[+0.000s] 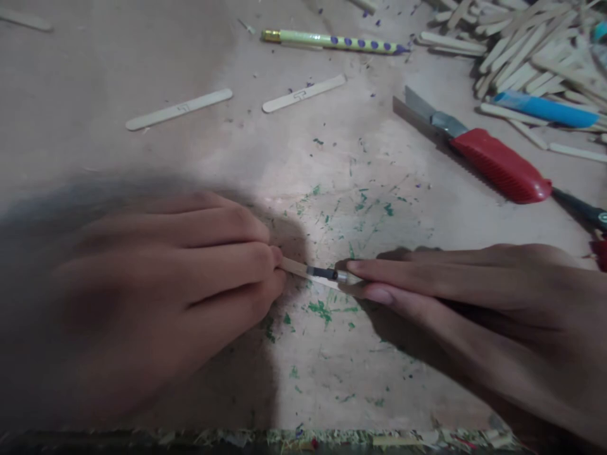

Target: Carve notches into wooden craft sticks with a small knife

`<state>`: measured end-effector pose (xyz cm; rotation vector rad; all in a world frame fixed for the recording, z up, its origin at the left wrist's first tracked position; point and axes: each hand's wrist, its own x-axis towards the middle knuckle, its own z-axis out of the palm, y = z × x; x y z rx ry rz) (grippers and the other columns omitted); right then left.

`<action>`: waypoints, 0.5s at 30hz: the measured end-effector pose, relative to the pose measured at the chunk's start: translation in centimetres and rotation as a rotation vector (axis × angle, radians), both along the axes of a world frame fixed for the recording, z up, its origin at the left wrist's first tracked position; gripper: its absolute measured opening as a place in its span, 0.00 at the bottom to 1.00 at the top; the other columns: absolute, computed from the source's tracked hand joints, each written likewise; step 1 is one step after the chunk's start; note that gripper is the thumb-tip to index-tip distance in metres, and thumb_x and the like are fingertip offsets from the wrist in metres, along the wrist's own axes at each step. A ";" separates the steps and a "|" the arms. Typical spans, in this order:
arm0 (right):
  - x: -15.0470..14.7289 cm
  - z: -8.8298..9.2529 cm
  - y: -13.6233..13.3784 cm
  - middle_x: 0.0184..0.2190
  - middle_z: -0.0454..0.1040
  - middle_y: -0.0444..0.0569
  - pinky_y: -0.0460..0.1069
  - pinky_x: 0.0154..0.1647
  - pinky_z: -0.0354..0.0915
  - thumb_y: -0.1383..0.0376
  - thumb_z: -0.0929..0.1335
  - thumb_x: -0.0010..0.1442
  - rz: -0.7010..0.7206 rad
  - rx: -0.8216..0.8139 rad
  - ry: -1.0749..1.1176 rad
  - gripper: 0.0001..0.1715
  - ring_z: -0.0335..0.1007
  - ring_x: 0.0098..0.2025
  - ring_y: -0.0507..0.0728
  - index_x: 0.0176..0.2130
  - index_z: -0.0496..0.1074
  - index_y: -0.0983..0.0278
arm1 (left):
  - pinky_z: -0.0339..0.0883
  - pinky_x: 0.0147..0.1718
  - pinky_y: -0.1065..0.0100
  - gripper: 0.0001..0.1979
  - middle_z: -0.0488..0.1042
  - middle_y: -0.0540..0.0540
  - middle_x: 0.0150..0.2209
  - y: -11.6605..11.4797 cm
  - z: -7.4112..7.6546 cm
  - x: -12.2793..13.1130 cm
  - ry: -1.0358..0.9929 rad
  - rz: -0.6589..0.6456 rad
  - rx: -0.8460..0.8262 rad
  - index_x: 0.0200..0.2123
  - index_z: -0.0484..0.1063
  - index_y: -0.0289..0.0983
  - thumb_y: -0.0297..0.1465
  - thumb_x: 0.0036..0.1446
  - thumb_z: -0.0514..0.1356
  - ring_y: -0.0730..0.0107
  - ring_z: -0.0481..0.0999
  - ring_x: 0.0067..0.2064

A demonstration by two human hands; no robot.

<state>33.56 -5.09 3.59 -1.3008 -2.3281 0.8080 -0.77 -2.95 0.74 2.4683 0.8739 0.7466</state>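
Note:
Low in the head view, my left hand is closed, fingertips pinching the end of a flat wooden craft stick. From the right, my right hand grips a small craft knife between thumb and fingers. Its short dark blade lies along the stick, and a silver collar shows at the fingertips; the handle is hidden in the hand. Farther up the table lie two more craft sticks, the left one and the right one, each with a small drawn outline at its middle.
A yellow-green pencil with purple dots lies at the back. At right are a red-handled saw blade, a blue-capped pen or tube and a heap of craft sticks. Green flecks mark the wooden table; shavings line its front edge.

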 end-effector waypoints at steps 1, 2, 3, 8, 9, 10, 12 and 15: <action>-0.1 -0.1 0.0 0.56 0.98 0.39 0.49 0.41 0.92 0.54 0.74 0.90 0.009 0.016 -0.010 0.14 0.99 0.46 0.58 0.64 0.92 0.46 | 0.83 0.67 0.65 0.15 0.94 0.60 0.54 0.0 0.0 0.0 0.000 -0.002 -0.002 0.47 0.83 0.48 0.30 0.94 0.63 0.74 0.92 0.59; -0.2 -0.2 0.0 0.56 0.98 0.40 0.48 0.40 0.91 0.54 0.73 0.91 0.021 0.033 -0.013 0.15 0.99 0.46 0.58 0.64 0.92 0.48 | 0.83 0.66 0.65 0.15 0.93 0.61 0.53 -0.1 0.0 -0.1 -0.002 -0.003 -0.007 0.48 0.83 0.48 0.30 0.94 0.64 0.74 0.92 0.59; -0.2 -0.4 0.0 0.55 0.98 0.42 0.48 0.39 0.90 0.54 0.72 0.92 0.030 0.048 -0.008 0.16 0.99 0.45 0.57 0.63 0.92 0.49 | 0.83 0.65 0.66 0.14 0.93 0.61 0.53 -0.1 0.0 -0.1 -0.002 -0.003 -0.013 0.48 0.83 0.48 0.30 0.94 0.64 0.75 0.91 0.59; -0.3 -0.7 -0.1 0.50 0.98 0.45 0.51 0.38 0.91 0.52 0.76 0.89 0.040 0.020 0.038 0.15 0.99 0.46 0.62 0.64 0.94 0.49 | 0.82 0.64 0.65 0.17 0.93 0.62 0.54 -0.2 -0.3 -0.4 -0.008 0.024 0.004 0.49 0.85 0.48 0.34 0.96 0.61 0.74 0.91 0.58; -0.2 -0.6 -0.3 0.48 0.98 0.46 0.52 0.39 0.91 0.51 0.80 0.85 0.029 0.002 0.042 0.15 0.99 0.46 0.64 0.64 0.95 0.47 | 0.82 0.65 0.65 0.17 0.93 0.61 0.54 -0.2 -0.3 -0.5 -0.008 0.031 0.005 0.49 0.85 0.48 0.35 0.97 0.60 0.74 0.91 0.58; -0.1 -0.4 -0.6 0.45 0.97 0.46 0.53 0.38 0.91 0.49 0.84 0.80 0.018 -0.011 0.048 0.17 0.99 0.47 0.66 0.64 0.95 0.46 | 0.81 0.65 0.65 0.18 0.93 0.61 0.53 -0.2 -0.3 -0.5 -0.009 0.032 0.003 0.49 0.85 0.48 0.35 0.97 0.60 0.75 0.91 0.57; 0.3 -0.2 -1.1 0.43 0.96 0.47 0.54 0.37 0.91 0.44 0.89 0.72 0.002 -0.022 0.058 0.24 0.98 0.48 0.69 0.62 0.96 0.45 | 0.80 0.66 0.66 0.17 0.93 0.59 0.52 -0.1 -0.2 -0.3 -0.007 -0.001 0.009 0.47 0.84 0.47 0.33 0.96 0.61 0.75 0.91 0.58; 0.9 0.0 -1.5 0.42 0.96 0.48 0.54 0.35 0.90 0.40 0.88 0.70 0.012 -0.014 0.052 0.26 0.98 0.48 0.69 0.62 0.96 0.44 | 0.82 0.67 0.66 0.18 0.94 0.56 0.54 0.0 -0.1 0.1 -0.027 -0.019 0.044 0.46 0.85 0.44 0.31 0.96 0.61 0.74 0.91 0.60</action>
